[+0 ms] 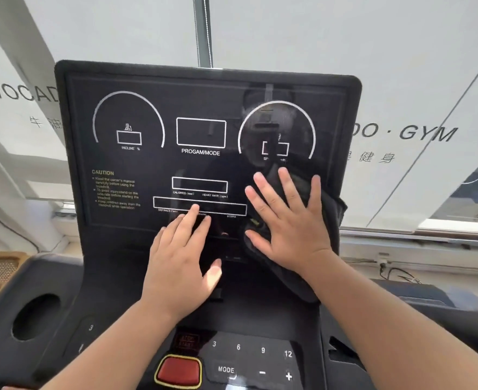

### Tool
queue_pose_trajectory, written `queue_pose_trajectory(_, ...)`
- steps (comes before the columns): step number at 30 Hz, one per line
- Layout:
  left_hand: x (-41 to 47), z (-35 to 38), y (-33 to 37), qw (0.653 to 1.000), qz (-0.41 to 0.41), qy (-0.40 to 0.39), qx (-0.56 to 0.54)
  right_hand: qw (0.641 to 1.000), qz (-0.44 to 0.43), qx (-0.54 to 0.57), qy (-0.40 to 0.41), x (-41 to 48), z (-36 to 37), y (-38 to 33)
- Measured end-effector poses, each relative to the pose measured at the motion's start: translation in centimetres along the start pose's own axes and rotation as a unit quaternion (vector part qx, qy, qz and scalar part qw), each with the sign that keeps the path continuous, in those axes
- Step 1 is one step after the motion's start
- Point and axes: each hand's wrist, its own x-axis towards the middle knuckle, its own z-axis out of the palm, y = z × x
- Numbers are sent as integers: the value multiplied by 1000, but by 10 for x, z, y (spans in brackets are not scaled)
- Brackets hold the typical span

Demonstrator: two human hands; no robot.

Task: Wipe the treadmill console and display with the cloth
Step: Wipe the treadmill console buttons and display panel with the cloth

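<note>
The black treadmill display stands upright before me, printed with white dials, boxes and a CAUTION text. Below it lies the console with number keys, a MODE key and a red stop button. My right hand presses flat, fingers spread, on a dark cloth against the display's lower right part. The cloth hangs down past the display's right edge. My left hand rests with straight fingers on the display's lower middle, holding nothing.
A round cup holder sits in the console's left wing. Behind the treadmill is a window with white blinds printed with GYM lettering, and cables lie along the sill at right.
</note>
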Motion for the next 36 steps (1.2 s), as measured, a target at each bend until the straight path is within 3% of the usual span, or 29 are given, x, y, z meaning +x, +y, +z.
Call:
queue_pose_trajectory(6,13,-2,13,995,81,52,36,997,-58,-32,-28,-49,18,-4)
queue_pose_trajectory(9,30,-9,17,996,80,30,30,996,-77,-45,-8,-29,8,16)
queue_pose_trajectory(15,36,-8,16,997,78,15,19,996,81,-4,47,76,-46,85)
queue_pose_trajectory(20,37,-7,11,996,82,22,-1,990,134,1,39,112,-62,98)
queue_pose_trajectory(30,20,3,7,992,99,67,26,997,76,16,22,3,-12,39)
queue_pose_trajectory(36,-15,20,-1,995,51,79,30,997,75,19,-6,-72,22,-7)
